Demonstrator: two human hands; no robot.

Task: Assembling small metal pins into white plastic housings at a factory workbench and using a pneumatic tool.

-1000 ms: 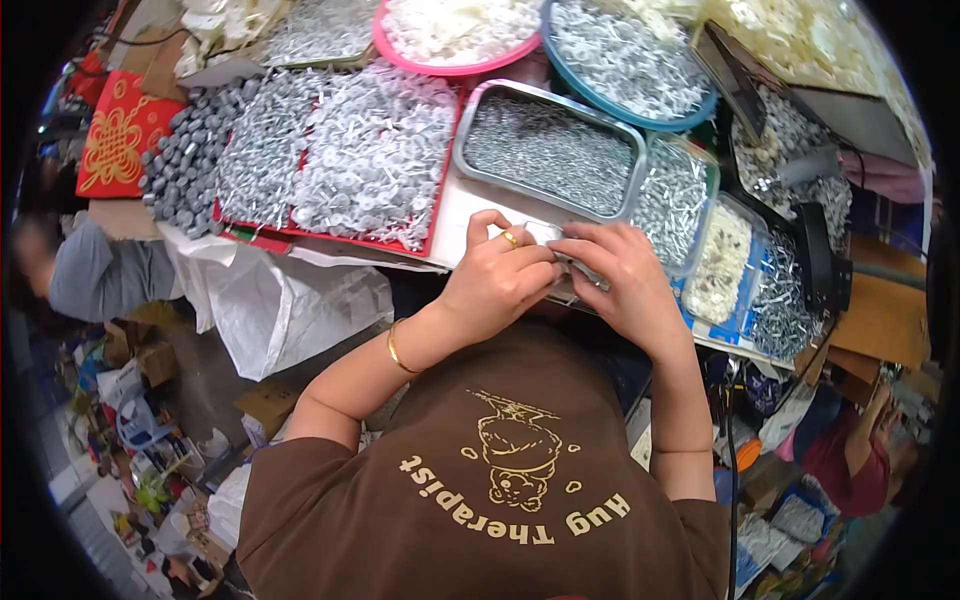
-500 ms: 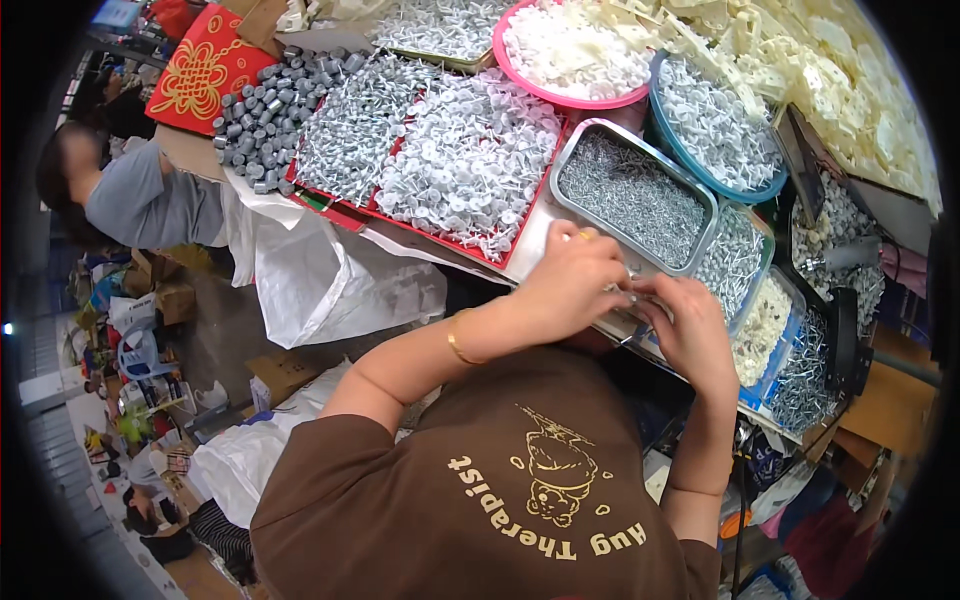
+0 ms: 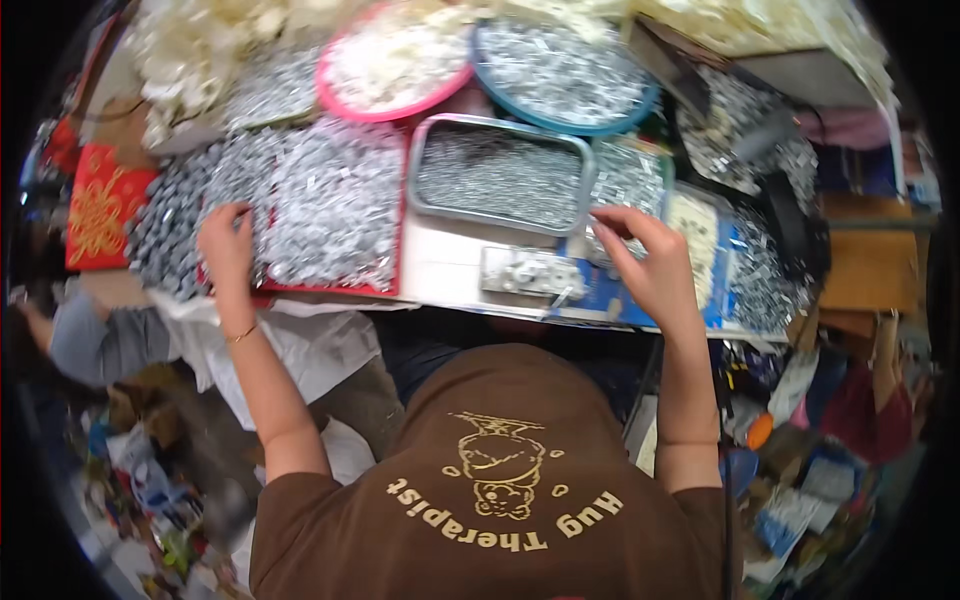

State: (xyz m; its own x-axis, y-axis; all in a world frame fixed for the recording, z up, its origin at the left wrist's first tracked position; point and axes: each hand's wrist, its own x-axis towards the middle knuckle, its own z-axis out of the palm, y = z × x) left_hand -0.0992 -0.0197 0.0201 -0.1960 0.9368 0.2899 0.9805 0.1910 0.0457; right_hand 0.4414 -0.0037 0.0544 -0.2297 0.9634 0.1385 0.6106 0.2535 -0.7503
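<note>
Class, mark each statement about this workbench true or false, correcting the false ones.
1. The red box with a gold pattern lies left of the heaped grey cylinders. True.

2. The person's left hand touches their right hand. False: the hands are wide apart.

3. The pink-rimmed round basin is right of the blue-rimmed round basin. False: it is on the left.

4. The rectangular silver metal tray is heaped with white pieces. False: it holds small silver metal pieces.

5. A small white-and-silver item lies on the bench between the hands. True.
</note>
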